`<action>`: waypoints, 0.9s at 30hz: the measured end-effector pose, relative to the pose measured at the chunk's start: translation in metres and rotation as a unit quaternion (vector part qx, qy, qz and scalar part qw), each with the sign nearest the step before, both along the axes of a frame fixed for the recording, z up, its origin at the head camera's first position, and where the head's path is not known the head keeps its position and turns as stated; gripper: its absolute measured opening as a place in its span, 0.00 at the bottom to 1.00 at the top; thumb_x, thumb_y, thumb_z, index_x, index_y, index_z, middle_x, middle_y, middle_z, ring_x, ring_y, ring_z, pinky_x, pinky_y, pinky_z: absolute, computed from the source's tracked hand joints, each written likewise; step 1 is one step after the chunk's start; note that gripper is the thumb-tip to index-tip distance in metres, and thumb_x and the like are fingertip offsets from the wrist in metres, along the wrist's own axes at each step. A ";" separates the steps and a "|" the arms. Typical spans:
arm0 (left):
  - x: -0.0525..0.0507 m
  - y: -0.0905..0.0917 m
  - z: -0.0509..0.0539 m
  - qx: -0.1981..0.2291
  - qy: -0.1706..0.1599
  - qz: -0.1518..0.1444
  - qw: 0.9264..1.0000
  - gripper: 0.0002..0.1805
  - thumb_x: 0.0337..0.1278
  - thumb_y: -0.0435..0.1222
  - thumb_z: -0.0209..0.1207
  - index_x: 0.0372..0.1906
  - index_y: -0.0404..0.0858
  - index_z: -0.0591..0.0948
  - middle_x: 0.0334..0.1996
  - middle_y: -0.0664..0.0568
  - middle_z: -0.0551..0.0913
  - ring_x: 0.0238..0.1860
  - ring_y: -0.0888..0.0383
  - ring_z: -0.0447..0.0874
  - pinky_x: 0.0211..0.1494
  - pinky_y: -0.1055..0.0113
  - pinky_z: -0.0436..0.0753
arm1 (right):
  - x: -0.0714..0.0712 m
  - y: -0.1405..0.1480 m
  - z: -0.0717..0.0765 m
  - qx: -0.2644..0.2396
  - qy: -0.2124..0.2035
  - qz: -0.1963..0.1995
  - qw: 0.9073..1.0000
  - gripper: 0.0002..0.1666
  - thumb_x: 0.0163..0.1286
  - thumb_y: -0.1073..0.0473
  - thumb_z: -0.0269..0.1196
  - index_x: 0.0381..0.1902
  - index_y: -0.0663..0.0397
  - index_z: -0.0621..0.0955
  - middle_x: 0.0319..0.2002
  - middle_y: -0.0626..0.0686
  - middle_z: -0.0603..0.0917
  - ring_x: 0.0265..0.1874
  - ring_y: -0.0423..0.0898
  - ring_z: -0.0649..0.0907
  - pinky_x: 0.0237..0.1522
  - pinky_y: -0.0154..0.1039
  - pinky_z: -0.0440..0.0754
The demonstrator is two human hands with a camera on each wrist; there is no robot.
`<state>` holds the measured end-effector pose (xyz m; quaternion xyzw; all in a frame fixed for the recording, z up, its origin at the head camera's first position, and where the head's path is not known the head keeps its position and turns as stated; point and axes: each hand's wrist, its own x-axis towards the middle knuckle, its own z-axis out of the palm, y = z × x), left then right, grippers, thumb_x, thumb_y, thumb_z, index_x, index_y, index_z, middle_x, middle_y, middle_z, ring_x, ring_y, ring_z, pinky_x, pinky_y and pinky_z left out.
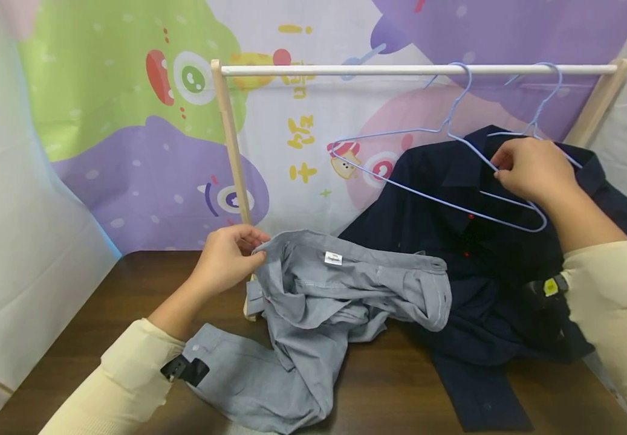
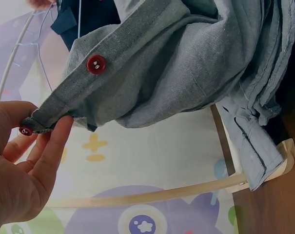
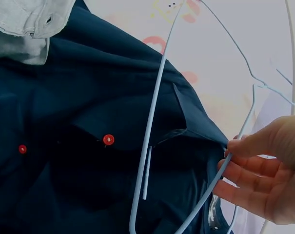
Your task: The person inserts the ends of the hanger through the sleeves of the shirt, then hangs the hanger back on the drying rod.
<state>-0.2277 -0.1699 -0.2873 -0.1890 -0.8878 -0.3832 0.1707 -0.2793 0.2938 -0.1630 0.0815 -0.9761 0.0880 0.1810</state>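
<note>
My left hand point(image 1: 226, 257) pinches the collar edge of a grey shirt point(image 1: 313, 362), beside a red button point(image 2: 25, 130) in the left wrist view. The shirt's collar band with a white label point(image 1: 333, 258) faces up, and a sleeve lies on the table. My right hand point(image 1: 539, 172) pinches the right arm of a bare blue wire hanger point(image 1: 400, 187), whose hook is over the rack's rail. In the right wrist view, thumb and fingers point(image 3: 247, 192) are round the wire. Behind it, a dark navy shirt point(image 1: 427, 175) with red buttons hangs on another blue hanger point(image 1: 555, 90).
A rack with a white rail point(image 1: 346, 70) and wooden posts point(image 1: 231, 139) stands on the brown table point(image 1: 144, 278). The navy shirt's lower part and a sleeve point(image 1: 482, 393) rest on the table at right. A cartoon-printed cloth point(image 1: 155, 169) hangs behind.
</note>
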 end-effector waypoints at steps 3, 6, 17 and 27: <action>0.000 0.001 -0.001 0.000 0.002 0.001 1.000 0.10 0.50 0.27 0.64 0.40 0.36 0.86 0.32 0.49 0.86 0.34 0.53 0.84 0.38 0.58 0.81 | 0.001 -0.002 0.002 0.007 -0.002 -0.006 1.000 0.12 0.66 0.64 0.58 0.43 0.68 0.78 0.39 0.68 0.80 0.38 0.65 0.77 0.39 0.63 0.72; 0.000 0.001 -0.001 0.000 0.002 0.001 1.000 0.10 0.50 0.27 0.64 0.40 0.37 0.86 0.32 0.49 0.86 0.33 0.53 0.84 0.37 0.59 0.81 | 0.002 -0.003 0.005 0.013 -0.006 -0.019 1.000 0.11 0.67 0.64 0.56 0.44 0.67 0.77 0.39 0.68 0.79 0.38 0.66 0.76 0.36 0.64 0.72; 0.000 0.002 -0.001 -0.001 -0.010 0.000 1.000 0.10 0.52 0.27 0.64 0.41 0.37 0.86 0.32 0.49 0.86 0.34 0.54 0.85 0.32 0.63 0.81 | 0.008 -0.002 0.009 0.000 0.014 -0.049 0.999 0.14 0.69 0.65 0.52 0.49 0.67 0.74 0.44 0.70 0.77 0.43 0.71 0.74 0.36 0.67 0.70; -0.001 0.001 -0.001 0.001 -0.010 -0.001 1.000 0.10 0.51 0.27 0.64 0.40 0.37 0.86 0.32 0.49 0.86 0.34 0.53 0.85 0.35 0.61 0.80 | 0.015 -0.006 0.015 0.001 0.088 -0.044 0.995 0.13 0.67 0.69 0.51 0.47 0.70 0.73 0.42 0.72 0.76 0.40 0.72 0.74 0.37 0.69 0.70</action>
